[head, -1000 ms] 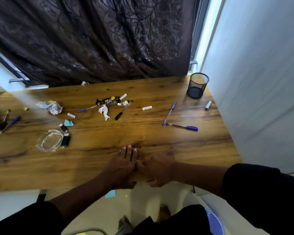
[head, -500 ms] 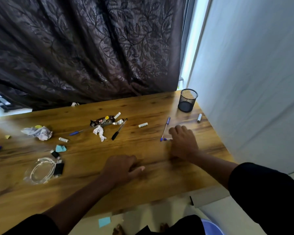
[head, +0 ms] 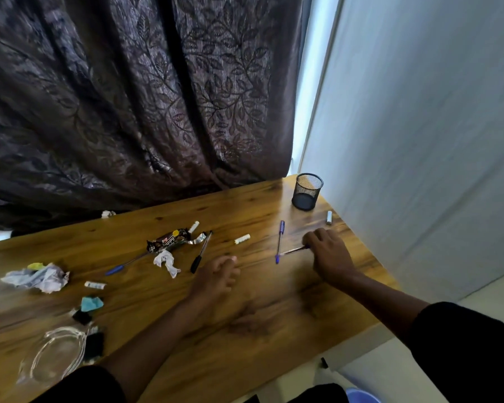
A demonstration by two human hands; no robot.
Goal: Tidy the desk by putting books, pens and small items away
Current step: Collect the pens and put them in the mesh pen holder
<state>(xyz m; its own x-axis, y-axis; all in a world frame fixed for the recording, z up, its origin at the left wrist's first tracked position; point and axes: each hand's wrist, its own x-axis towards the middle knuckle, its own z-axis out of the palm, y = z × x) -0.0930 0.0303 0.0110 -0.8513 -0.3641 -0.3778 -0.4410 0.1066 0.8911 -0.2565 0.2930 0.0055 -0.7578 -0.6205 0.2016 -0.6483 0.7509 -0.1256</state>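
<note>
Right hand [head: 329,254] has its fingers curled around a blue pen [head: 293,251] lying on the wooden desk [head: 274,330], at about 6 o'clock from the black mesh pen cup [head: 307,191]. A second blue pen [head: 280,241] lies at 9 o'clock of that hand, nearly touching the held one's tip. Left hand [head: 216,279] rests loosely curled, holding nothing, with a black pen [head: 200,253] and snack wrapper [head: 169,242] at its 11 o'clock. The wall [head: 419,141] hugs the desk's right edge; bare wood sits between the arms.

Right hand [head: 328,255]: curled around a blue pen [head: 293,251] on the worktop [head: 274,309].
Left hand [head: 216,279]: loosely curled, nothing held.
Mesh cup [head: 308,191]: stood at far right.
</note>
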